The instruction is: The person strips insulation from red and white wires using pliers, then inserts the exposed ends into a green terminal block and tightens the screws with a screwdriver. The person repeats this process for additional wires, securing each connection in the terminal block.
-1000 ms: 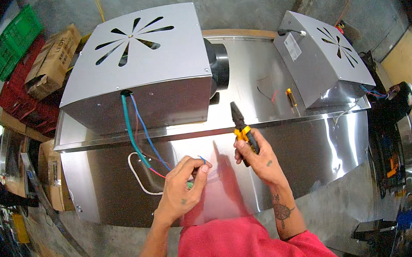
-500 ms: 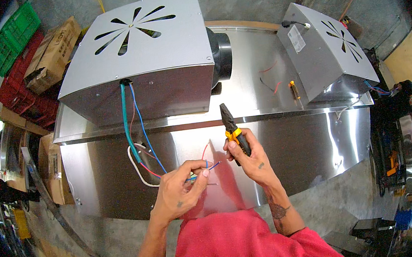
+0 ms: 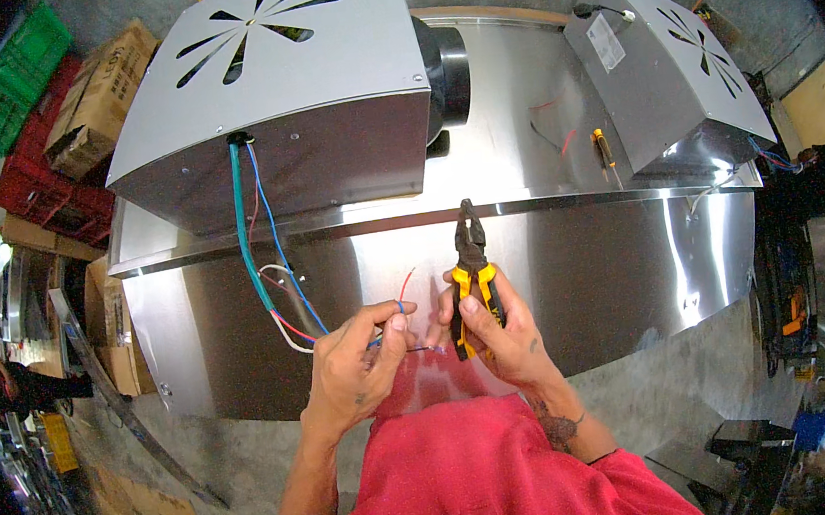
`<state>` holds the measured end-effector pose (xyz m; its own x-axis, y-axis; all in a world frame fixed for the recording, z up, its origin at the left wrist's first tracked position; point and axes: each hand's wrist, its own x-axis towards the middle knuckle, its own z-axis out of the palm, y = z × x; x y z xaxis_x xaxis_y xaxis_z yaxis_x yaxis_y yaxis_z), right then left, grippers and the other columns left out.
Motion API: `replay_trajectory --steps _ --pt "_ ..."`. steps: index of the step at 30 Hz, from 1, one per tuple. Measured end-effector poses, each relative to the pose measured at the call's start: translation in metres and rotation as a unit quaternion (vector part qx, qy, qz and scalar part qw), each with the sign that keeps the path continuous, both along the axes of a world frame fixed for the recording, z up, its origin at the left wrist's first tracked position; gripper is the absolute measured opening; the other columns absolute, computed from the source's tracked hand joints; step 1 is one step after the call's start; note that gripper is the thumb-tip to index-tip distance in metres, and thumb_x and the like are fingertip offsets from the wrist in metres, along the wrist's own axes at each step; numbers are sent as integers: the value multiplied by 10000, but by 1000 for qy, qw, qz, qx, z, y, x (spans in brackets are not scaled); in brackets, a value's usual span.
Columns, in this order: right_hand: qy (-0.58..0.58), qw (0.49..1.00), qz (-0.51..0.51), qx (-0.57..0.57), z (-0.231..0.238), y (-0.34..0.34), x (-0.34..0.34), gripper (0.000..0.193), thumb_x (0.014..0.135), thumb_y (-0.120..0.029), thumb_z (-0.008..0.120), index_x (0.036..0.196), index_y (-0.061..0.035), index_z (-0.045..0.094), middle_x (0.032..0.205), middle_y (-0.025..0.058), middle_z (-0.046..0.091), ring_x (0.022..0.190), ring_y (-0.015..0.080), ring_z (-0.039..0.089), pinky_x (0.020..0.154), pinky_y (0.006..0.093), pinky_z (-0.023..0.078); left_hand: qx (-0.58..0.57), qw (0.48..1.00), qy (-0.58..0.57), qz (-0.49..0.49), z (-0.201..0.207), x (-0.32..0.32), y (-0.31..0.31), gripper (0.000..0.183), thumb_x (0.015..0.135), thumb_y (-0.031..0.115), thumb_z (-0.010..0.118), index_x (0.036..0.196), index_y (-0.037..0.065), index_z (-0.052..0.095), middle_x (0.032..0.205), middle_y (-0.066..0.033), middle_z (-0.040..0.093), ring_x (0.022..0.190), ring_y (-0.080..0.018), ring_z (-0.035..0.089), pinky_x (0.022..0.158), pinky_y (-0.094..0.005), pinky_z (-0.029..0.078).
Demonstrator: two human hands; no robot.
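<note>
My left hand (image 3: 356, 366) is closed in a pinch on thin electrical wires. A red wire end (image 3: 406, 282) stands up past the fingertips, and a short bit of blue shows at the pinch. These wires run from a green sheathed cable (image 3: 245, 230) and a blue wire (image 3: 282, 256), which come out of a hole in a large grey metal box (image 3: 273, 172). Just to the right, my right hand (image 3: 514, 339) is wrapped round black-and-yellow pliers (image 3: 472, 246). Their jaws point away from me, slightly apart, with nothing visible between them.
Under the box is a shiny steel hood (image 3: 576, 281) with a raised edge. A smaller grey box (image 3: 675, 79), a screwdriver (image 3: 605, 152) and loose wire scraps (image 3: 566, 141) lie at the right. A black round duct collar (image 3: 448, 73) juts from the large box. Crates (image 3: 22, 82) and cartons (image 3: 104, 99) stand far left.
The pliers have turned more upright and their handles have spread. The left hand still pinches the wires; the blue wire end no longer sticks out toward the right. The whole view has shifted slightly.
</note>
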<state>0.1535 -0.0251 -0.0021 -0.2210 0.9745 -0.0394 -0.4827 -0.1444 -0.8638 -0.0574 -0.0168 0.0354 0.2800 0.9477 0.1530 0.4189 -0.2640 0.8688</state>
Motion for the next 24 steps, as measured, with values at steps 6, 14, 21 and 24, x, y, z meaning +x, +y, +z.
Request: replay_trajectory --steps 6,14,21,24 --pt "-28 997 44 -50 -12 -27 -4 348 1144 -272 529 1370 -24 436 1049 121 637 868 216 711 783 369 605 48 999 -3 19 -16 5 -1 178 1027 106 705 1177 11 710 891 -120 781 671 -197 742 583 -309 566" --pt "-85 989 66 -100 -6 -36 -6 348 1146 -276 536 1387 -26 526 1168 84 695 931 158 701 818 323 588 101 993 55 18 -12 1 2 169 967 48 741 1131 9 751 940 -141 766 777 -210 748 673 -333 591" --pt "-164 978 99 -85 1 -36 -7 408 1150 -259 526 1475 -13 526 1249 91 727 1019 151 718 898 312 580 128 990 53 27 -10 1 3 121 946 24 733 1062 10 767 933 -141 754 822 -259 751 710 -350 593" --pt "-183 968 124 -116 -1 -38 -4 457 1149 -268 530 1530 -20 487 1280 110 726 1005 152 713 900 322 570 129 989 64 40 -9 1 3 110 940 18 733 1044 12 765 932 -141 755 823 -269 752 722 -357 592"
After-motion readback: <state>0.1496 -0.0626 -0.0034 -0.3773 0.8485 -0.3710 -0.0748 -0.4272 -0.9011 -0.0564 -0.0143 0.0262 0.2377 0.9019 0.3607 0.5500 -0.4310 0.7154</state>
